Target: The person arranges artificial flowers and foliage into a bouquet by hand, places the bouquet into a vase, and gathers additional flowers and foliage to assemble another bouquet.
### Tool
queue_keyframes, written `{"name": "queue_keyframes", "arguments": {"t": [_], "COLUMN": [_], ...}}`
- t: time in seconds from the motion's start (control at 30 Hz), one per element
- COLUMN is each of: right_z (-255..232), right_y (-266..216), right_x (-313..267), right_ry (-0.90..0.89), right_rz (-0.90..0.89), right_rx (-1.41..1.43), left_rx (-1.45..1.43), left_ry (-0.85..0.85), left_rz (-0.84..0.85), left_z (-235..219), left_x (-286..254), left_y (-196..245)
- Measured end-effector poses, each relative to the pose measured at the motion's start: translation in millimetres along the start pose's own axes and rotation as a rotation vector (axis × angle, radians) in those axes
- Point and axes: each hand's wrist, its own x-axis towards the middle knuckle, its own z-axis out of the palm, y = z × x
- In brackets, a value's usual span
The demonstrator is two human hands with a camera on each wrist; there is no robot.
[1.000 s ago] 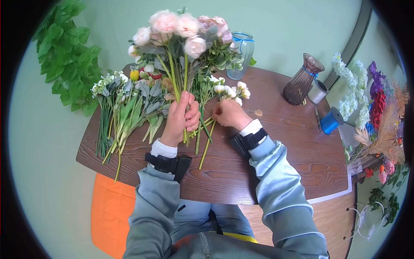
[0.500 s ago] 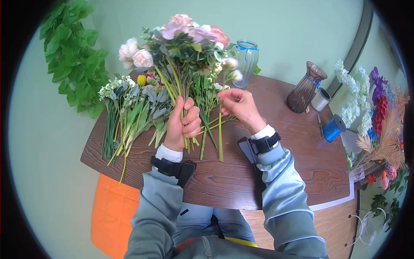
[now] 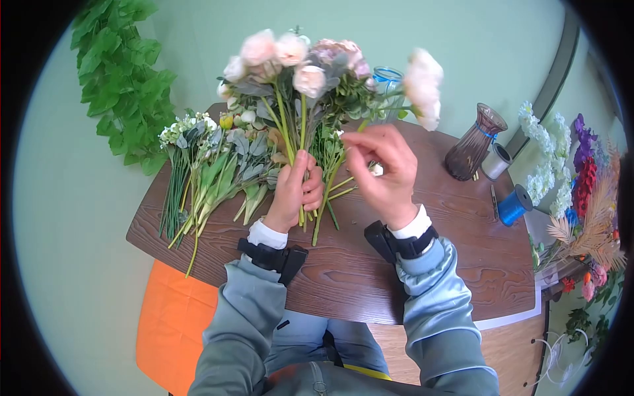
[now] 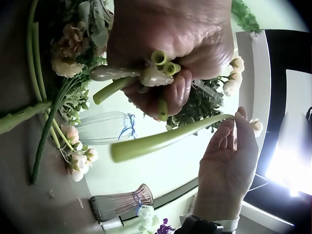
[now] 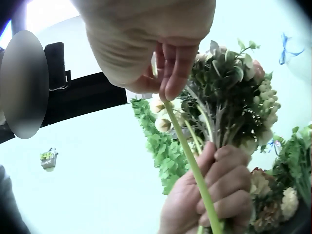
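My left hand (image 3: 300, 195) grips a bouquet by its gathered stems, with pale pink roses (image 3: 309, 80), mauve blooms and green leaves fanning out above. Cut stem ends (image 4: 159, 57) stick out below that fist in the left wrist view. My right hand (image 3: 386, 173), just to the right, pinches one green stem (image 5: 192, 163) between thumb and fingers. White flowers (image 3: 422, 92) on this stem lean to the right of the bouquet, blurred. The stem's thick lower end crosses in front of the left hand in the right wrist view.
Tulips and other loose stems (image 3: 208, 178) lie on the table's left side. Behind the bouquet stands a clear glass vase (image 4: 105, 127). A purple-brown vase (image 3: 472, 145), a silver spool (image 3: 496, 162) and a blue ribbon spool (image 3: 514, 206) stand at the right.
My right hand has lifted the white-flowered stem from beside the table flowers to the bouquet's right side. The bouquet turned in my left hand, then swung back.
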Motion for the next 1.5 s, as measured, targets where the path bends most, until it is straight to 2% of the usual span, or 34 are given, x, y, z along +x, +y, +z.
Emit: {"name": "queue_keyframes", "arguments": {"t": [0.1,0.23,0.37,0.43,0.6,0.77,1.13,1.2,1.33,1.4,1.5], "right_z": [4.0,5.4,5.0,6.6,11.8,6.4,3.6,2.9,5.8,7.8,9.3], "right_y": [-17.4,-16.0,-14.6,-18.0,-13.4,-8.8,-6.9,-7.2,2.4,8.2,-0.3], "right_x": [2.0,0.4,-0.7,-2.6,-8.1,-2.4,-1.0,-0.8,-4.5,-6.8,-4.2], "right_ry": [-0.054,-0.064,-0.047,-0.082,-0.105,0.035,0.013,0.002,0.035,0.052,0.082], "right_rz": [0.059,0.163,0.104,0.054,0.058,0.207,0.245,0.270,0.278,0.286,0.312], "right_rx": [0.039,0.004,-0.080,-0.115,-0.152,-0.117,-0.153,-0.166,-0.113,-0.037,0.019], "left_rx": [0.099,0.116,0.116,0.073,0.105,0.007,-0.069,0.073,0.104,0.084,0.105], "left_ry": [0.055,0.051,0.002,-0.098,-0.037,-0.192,-0.185,-0.249,-0.204,-0.126,-0.138], "left_rz": [-0.042,-0.056,-0.069,-0.039,-0.071,-0.174,-0.180,-0.134,-0.133,-0.141,-0.132], "left_z": [6.6,11.4,10.8,9.9,17.3,16.2,19.1,16.9,24.0,25.7,19.0], "left_x": [-3.3,-5.4,-4.2,-2.7,-4.3,-6.2,-8.7,-8.4,-8.6,-8.4,-6.7], "left_y": [1.6,-1.5,-9.7,-14.5,-18.2,-18.9,-17.3,-19.0,-15.6,-14.6,-13.3]}}
